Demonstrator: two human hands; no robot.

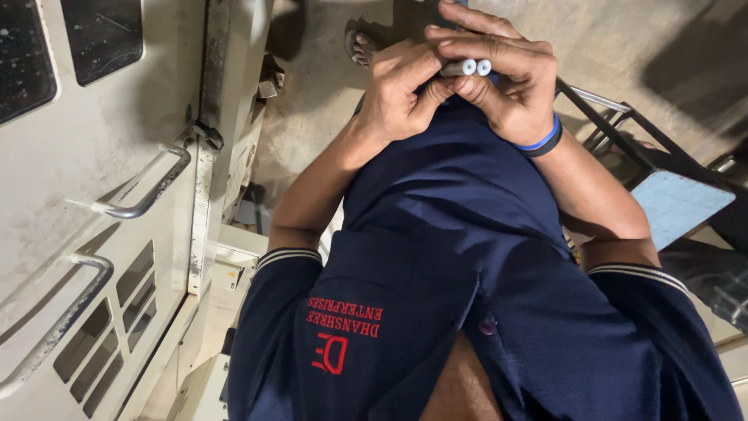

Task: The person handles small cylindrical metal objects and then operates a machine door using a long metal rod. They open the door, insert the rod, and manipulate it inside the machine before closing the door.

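My two hands meet in front of my belly, over my navy polo shirt (460,234). Two small grey cylinders with white round ends (475,68) lie side by side between the fingers. My right hand (506,78), with a blue and black band on its wrist, curls its fingers over and under them. My left hand (397,86) presses against the cylinders' left end with its thumb and bent fingers. Most of each cylinder is hidden by the fingers.
A beige machine cabinet (101,156) with two metal bar handles (144,199), dark windows and vent slots fills the left side. The concrete floor lies beyond, with my sandalled foot (360,47) on it. A black metal frame with a pale blue top (678,204) stands at the right.
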